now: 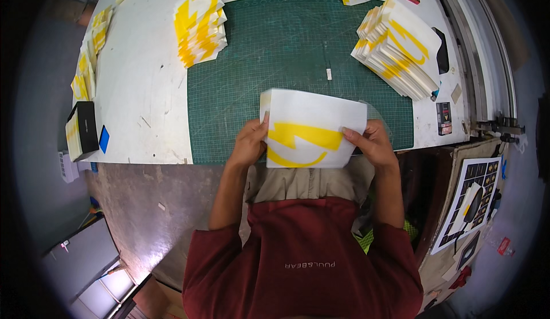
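Both my hands hold a white folded paper piece (312,108) with a bold yellow print, tilted in front of me at the near edge of the green cutting mat (275,44). Its left edge is pinched by my left hand (250,140), thumb in front and fingers mostly behind. My right hand (372,141) grips the right side, its thumb lying on the yellow print. Whether the piece is a bag, an envelope or a single folded sheet, I cannot tell. A faint see-through curved edge shows beside my right hand; what it is stays unclear.
Similar pieces lie in a fanned pile (200,26) at the mat's far left and a thick stack (395,49) at its right. More lie along the table's left edge (85,69), near a black box (87,127). A metal rail (484,61) runs along the right.
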### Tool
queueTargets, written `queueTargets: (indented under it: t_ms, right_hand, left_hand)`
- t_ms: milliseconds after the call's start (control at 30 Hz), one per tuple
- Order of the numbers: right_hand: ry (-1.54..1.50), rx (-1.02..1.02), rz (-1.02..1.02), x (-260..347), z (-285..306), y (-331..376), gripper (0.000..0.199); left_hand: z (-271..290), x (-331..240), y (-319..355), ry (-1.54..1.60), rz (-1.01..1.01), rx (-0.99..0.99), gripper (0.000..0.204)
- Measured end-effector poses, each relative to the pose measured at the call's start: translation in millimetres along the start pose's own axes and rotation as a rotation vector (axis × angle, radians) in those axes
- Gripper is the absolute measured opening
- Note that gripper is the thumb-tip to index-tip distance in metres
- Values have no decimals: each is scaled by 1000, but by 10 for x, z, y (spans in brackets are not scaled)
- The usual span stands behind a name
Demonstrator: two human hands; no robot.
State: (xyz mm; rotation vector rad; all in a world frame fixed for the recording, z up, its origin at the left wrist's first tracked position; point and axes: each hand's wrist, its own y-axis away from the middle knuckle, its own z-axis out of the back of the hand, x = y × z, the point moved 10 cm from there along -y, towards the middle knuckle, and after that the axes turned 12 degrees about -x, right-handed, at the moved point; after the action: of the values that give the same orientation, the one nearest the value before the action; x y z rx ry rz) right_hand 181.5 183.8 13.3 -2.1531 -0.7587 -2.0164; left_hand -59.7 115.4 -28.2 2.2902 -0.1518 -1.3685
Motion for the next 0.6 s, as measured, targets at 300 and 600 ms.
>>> queueTargets:
  t_ms: [300,600]
  right_hand:
    - [-491,45,-312,-310,-198,-181,40]
    - [-593,45,-244,-327,-113,-425,38]
  left_hand:
    - [216,-598,172,-438,-597,-504,38]
    - [193,-610,-18,-482,-333,-429,44]
